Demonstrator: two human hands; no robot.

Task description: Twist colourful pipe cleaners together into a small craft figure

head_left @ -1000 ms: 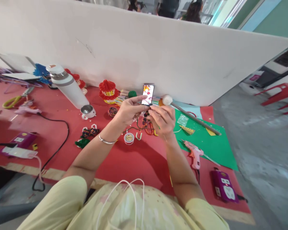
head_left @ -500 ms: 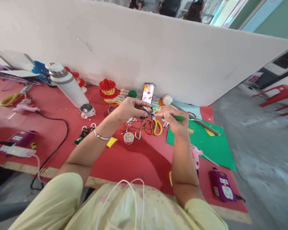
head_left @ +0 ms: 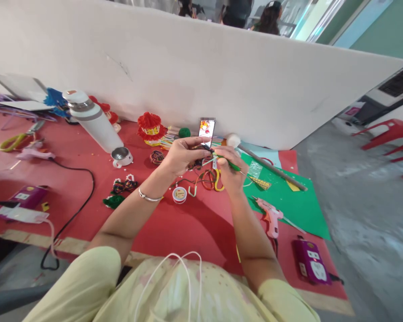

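My left hand (head_left: 178,156) pinches a small dark yarn piece (head_left: 198,162) between thumb and fingers, partly hidden by the hand. My right hand (head_left: 233,174) is closed around a green-handled crochet hook (head_left: 234,166), whose tip meets the yarn piece beside my left fingertips. Just below the hands lie scissors (head_left: 218,180) with red and yellow handles. A small round tub (head_left: 179,195) and a pale bent pipe-cleaner-like piece (head_left: 192,192) sit nearby. Behind the hands a phone (head_left: 207,127) leans upright with a lit screen.
Left stand a white thermos (head_left: 96,125), its metal cup (head_left: 121,156) and a red yarn piece (head_left: 151,127). Right, a pink glue gun (head_left: 272,217) overlaps a green sheet (head_left: 302,205), near a purple power strip (head_left: 311,261). A white partition (head_left: 188,67) rises behind the table.
My right hand has shifted left and slightly down, closer to my left hand, tilting the hook. The dark yarn piece shows more. The glue gun has come into fuller view.
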